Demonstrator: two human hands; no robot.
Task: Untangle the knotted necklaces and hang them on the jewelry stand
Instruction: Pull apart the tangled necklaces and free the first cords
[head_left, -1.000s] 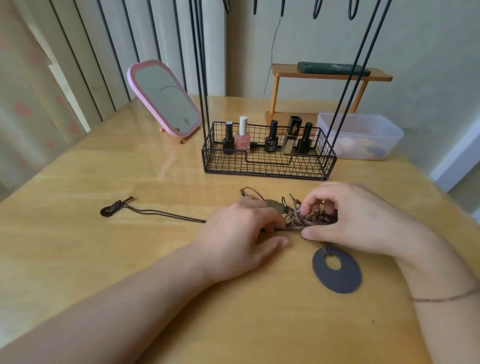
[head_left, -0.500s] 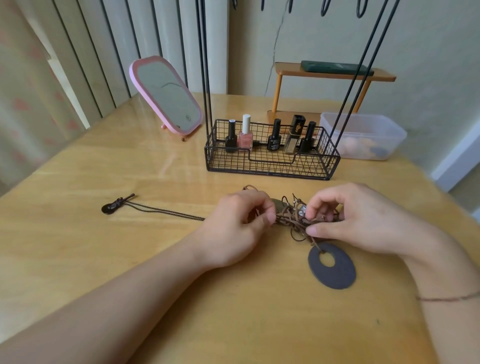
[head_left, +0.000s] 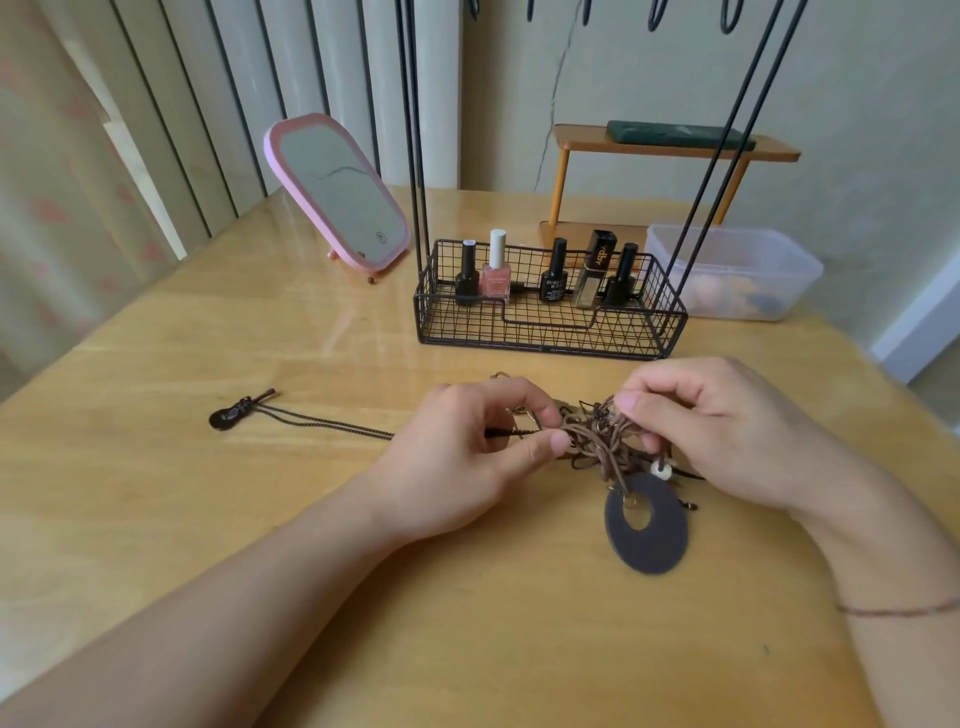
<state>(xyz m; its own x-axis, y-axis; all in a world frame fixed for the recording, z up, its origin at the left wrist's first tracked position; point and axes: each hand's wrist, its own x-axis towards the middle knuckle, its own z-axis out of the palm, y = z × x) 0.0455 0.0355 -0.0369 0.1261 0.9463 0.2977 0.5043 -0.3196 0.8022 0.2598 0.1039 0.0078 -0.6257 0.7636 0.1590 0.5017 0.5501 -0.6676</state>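
A brown tangle of necklace cords (head_left: 597, 436) lies between my hands on the wooden table (head_left: 260, 519). My left hand (head_left: 467, 457) pinches the tangle's left side, and my right hand (head_left: 717, 431) pinches its right side with curled fingers. A dark oval ring pendant (head_left: 660, 540) hangs from the knot onto the table, with a small white bead (head_left: 661, 471) above it. A thin chain runs left from under my left hand to a small dark pendant (head_left: 228, 415). The black wire jewelry stand (head_left: 545, 332) rises behind, its hooks cut off at the top edge.
The stand's basket holds several nail polish bottles (head_left: 496, 267). A pink mirror (head_left: 337, 192) leans at the back left. A clear plastic box (head_left: 737, 270) and a small wooden shelf (head_left: 675, 148) sit at the back right.
Both hands have lifted the tangle slightly off the table and pulled it apart, so more cord loops and the white bead show. The oval pendant has shifted a little.
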